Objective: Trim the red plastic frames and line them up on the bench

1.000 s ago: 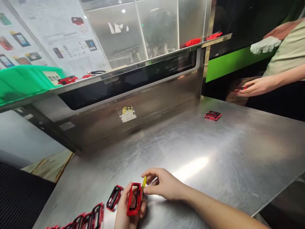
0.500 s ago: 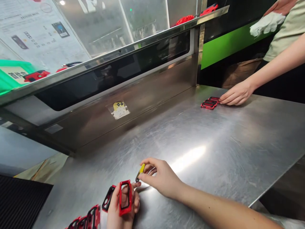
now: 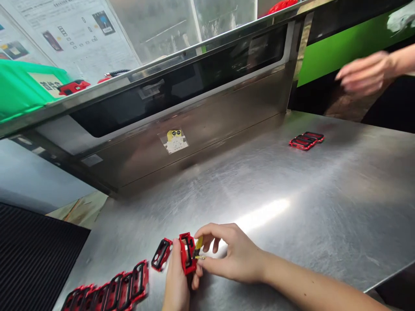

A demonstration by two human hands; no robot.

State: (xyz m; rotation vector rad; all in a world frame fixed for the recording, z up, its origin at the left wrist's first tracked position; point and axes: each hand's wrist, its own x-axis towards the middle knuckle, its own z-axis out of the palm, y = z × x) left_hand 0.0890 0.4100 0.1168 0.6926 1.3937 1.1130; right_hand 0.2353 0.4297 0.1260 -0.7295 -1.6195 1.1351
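Observation:
My left hand point(image 3: 177, 276) is closed around a red and black frame point(image 3: 187, 252), which looks like a phone case and stands tilted on edge. In my right hand point(image 3: 231, 255), pinched between thumb and fingers, is a small yellow-handled tool point(image 3: 199, 245) with a metal end. That end is against or very close to the frame's right side; exact contact cannot be made out. Just left of my left hand lies a similar red and black frame point(image 3: 161, 255). Farther left, several more frames point(image 3: 125, 287) sit in an overlapping row.
A metal table point(image 3: 246, 190) spans the view. At its far right lie a few red and black frames point(image 3: 306, 140), with another person's blurred hand point(image 3: 368, 73) above. A metal shelf edge point(image 3: 181, 58) runs along the back, carrying a green bin point(image 3: 22, 93) and red parts.
The tool has come to the frame, which my left hand has turned to show its side. The other person's hand has lifted off the far frames. The view has shifted.

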